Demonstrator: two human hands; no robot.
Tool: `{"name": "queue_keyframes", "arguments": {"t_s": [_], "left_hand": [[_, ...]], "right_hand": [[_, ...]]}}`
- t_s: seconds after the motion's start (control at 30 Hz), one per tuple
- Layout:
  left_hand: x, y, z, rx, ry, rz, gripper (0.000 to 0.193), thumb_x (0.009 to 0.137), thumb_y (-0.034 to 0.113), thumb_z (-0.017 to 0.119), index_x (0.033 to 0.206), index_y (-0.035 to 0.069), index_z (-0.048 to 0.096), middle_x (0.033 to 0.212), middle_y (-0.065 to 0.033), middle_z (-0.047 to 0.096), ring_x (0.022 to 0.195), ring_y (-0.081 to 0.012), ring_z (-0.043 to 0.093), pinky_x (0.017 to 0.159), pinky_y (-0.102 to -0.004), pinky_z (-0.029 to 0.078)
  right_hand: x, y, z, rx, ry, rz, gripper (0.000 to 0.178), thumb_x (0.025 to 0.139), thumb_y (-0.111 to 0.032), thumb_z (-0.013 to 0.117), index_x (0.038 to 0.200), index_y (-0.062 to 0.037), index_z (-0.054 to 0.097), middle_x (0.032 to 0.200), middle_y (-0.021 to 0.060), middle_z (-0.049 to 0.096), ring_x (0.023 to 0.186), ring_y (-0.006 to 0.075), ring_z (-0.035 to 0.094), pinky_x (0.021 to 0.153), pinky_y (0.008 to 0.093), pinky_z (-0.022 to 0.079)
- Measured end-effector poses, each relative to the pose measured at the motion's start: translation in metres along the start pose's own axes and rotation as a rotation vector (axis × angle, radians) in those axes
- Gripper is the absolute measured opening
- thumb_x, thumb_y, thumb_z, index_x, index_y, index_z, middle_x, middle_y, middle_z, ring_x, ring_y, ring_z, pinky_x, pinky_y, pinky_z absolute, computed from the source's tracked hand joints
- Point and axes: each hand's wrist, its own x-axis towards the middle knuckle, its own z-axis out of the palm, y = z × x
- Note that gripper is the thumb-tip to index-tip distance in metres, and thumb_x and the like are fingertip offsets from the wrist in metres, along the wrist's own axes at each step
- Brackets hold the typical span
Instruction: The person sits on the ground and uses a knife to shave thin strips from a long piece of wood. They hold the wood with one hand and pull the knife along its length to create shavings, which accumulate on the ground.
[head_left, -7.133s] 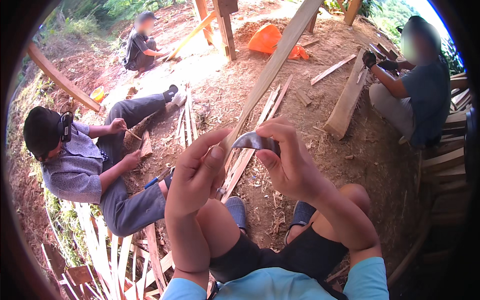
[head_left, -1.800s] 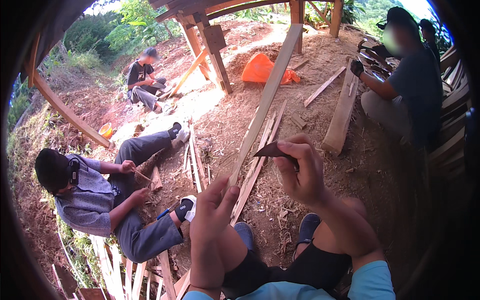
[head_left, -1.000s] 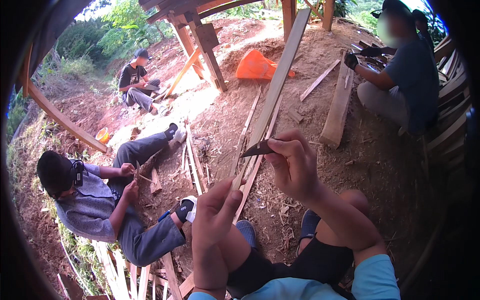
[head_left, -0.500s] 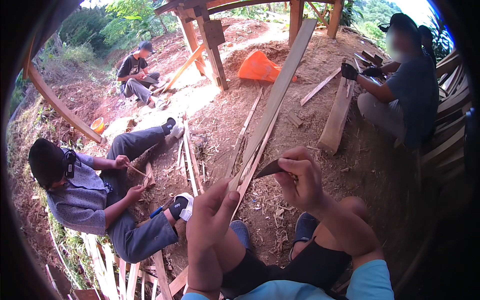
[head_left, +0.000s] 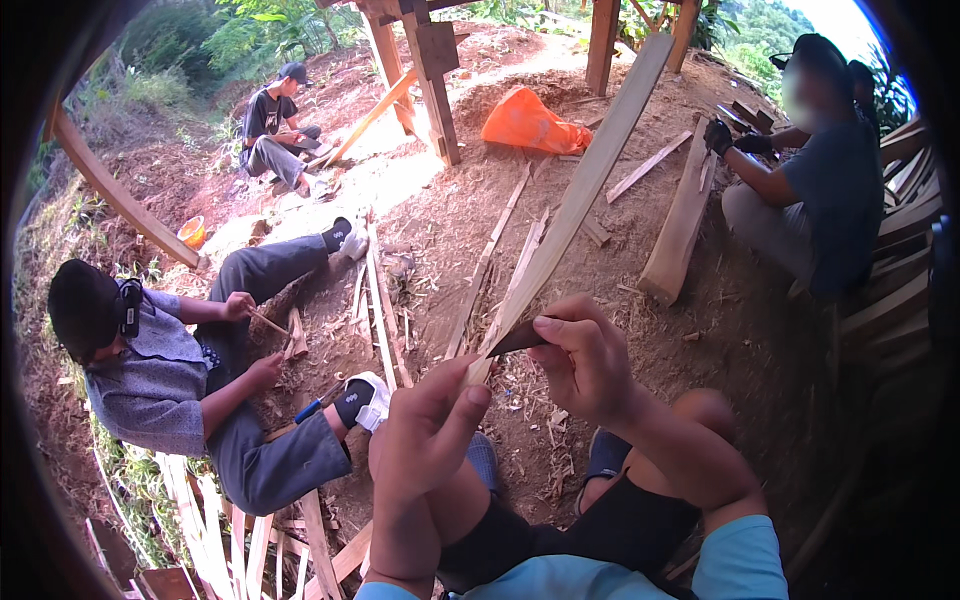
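Note:
Between the thumb and fingers of my left hand [head_left: 425,425] is the near end of a long, pale wooden slat [head_left: 590,185]. The slat slants up and away to the right, past the middle of the view. My right hand [head_left: 590,365] pinches a dark, pointed knife blade [head_left: 516,341], its handle end hidden by the fingers. The blade's tip meets the slat just beyond my left thumb and fingers. Whether it cuts into the wood there is too small to tell.
A seated person [head_left: 150,370] works a thin stick at my left; another sits further back. At right, a gloved person [head_left: 815,180] crouches by a thick plank [head_left: 675,235]. An orange sack [head_left: 530,122] lies ahead. Wood strips [head_left: 380,310] and shavings litter the dirt.
The knife blade has moved left and down onto the slat, near my left hand. The slat's far end has swung a little right, and its broad face shows more.

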Motion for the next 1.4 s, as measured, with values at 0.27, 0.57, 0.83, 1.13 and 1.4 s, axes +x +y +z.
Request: {"name": "queue_keyframes", "arguments": {"t_s": [0.27,0.57,0.83,1.13,1.4], "left_hand": [[0.000,0.016,0.000,-0.094,-0.056,-0.055,0.025,0.089,0.013,0.055,0.107,-0.004,0.057,0.068,0.0034,0.054,0.062,-0.0008,0.044,0.052,-0.0176,0.033],[0.005,0.020,0.006,-0.066,-0.008,-0.014,0.022,0.090,0.014,0.054,0.102,-0.003,0.058,0.065,0.0047,0.051,0.059,-0.0004,0.041,0.050,-0.0170,0.031],[0.003,0.022,0.004,-0.206,-0.034,-0.114,0.022,0.089,0.017,0.056,0.099,-0.003,0.057,0.065,0.0060,0.049,0.057,0.0003,0.040,0.049,-0.0172,0.030],[0.002,0.014,0.012,-0.080,-0.014,-0.035,0.020,0.090,0.017,0.055,0.095,-0.002,0.057,0.060,0.0057,0.047,0.055,-0.0005,0.039,0.048,-0.0179,0.030],[0.009,0.017,0.012,0.051,0.006,0.047,0.018,0.090,0.017,0.054,0.091,-0.001,0.056,0.058,0.0045,0.044,0.057,-0.0007,0.037,0.048,-0.0191,0.028]], "right_hand": [[-0.002,-0.002,0.003,0.007,0.047,0.013,0.025,0.079,-0.010,0.065,0.100,-0.0070,0.050,0.081,0.0092,0.053,0.061,0.0224,0.058,0.046,0.0325,0.046],[0.018,0.005,-0.015,-0.298,0.039,-0.107,0.022,0.082,-0.013,0.062,0.099,-0.0060,0.050,0.079,0.0081,0.052,0.061,0.0201,0.055,0.048,0.0313,0.044],[0.025,0.048,-0.068,-0.288,0.477,0.164,0.020,0.090,-0.013,0.050,0.104,0.0003,0.044,0.083,0.0096,0.053,0.065,0.0135,0.052,0.054,0.0283,0.043],[0.004,0.004,-0.016,-0.023,0.054,0.006,0.022,0.081,-0.011,0.062,0.099,-0.0053,0.050,0.079,0.0098,0.053,0.060,0.0242,0.057,0.048,0.0319,0.047],[0.009,0.007,-0.008,-0.197,0.141,0.005,0.022,0.081,-0.011,0.062,0.099,-0.0064,0.050,0.079,0.0085,0.052,0.060,0.0232,0.057,0.046,0.0328,0.046]]}}
